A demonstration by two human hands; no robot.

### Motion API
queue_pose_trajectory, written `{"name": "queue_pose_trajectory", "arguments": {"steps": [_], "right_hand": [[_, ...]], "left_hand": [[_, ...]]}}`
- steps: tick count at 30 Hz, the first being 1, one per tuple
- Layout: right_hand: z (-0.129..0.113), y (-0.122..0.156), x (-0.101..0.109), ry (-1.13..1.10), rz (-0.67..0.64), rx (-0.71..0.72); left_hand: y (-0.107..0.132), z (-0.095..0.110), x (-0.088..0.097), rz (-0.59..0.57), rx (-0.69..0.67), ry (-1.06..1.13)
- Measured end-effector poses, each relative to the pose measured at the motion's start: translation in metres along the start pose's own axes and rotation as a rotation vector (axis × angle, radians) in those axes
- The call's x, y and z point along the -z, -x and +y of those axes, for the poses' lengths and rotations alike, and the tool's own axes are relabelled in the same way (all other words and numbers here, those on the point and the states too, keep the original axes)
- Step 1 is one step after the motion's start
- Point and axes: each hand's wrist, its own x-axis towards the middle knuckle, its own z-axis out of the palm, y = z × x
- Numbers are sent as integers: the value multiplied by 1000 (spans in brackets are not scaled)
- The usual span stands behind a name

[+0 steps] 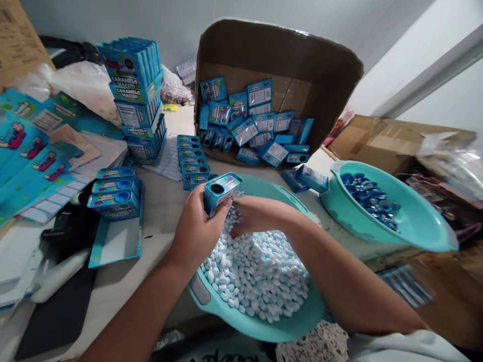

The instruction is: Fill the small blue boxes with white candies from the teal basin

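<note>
My left hand [198, 218] is wrapped round a small blue candy box [222, 188], holding it tilted over the near basin. A dark round opening shows in the box's top end. My right hand [251, 213] reaches into the pale blue and white candies [260, 271], just below and right of the box. Its fingers are partly hidden by the box and the candies, so their grip is unclear. The candies lie heaped in a turquoise basin [264, 329] with grey grips.
A cardboard carton [279, 50] with many blue boxes stands behind the basin. Box stacks [138, 105] and flat printed card [22, 151] lie left, near an open blue tray [116, 241]. A second turquoise basin [418, 216] at right holds shiny blue pieces [368, 198].
</note>
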Motion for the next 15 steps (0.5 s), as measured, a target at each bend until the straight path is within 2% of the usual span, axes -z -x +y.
{"name": "queue_pose_trajectory", "arguments": {"steps": [3,7,9,11,15], "right_hand": [[-2,-3,3,-7,-52,-29],[0,1,10,63,-16,-127],[3,7,14,53,71,-196],[7,13,18,9,215,-229],[12,26,25,-239,526,-170]], "left_hand": [[0,-1,1,-35,-7,23],[0,-1,3,-107,-47,53],[0,1,3,-140,-72,16],[0,2,4,-154,-83,-30],[0,5,5,-162,-85,-59]]}}
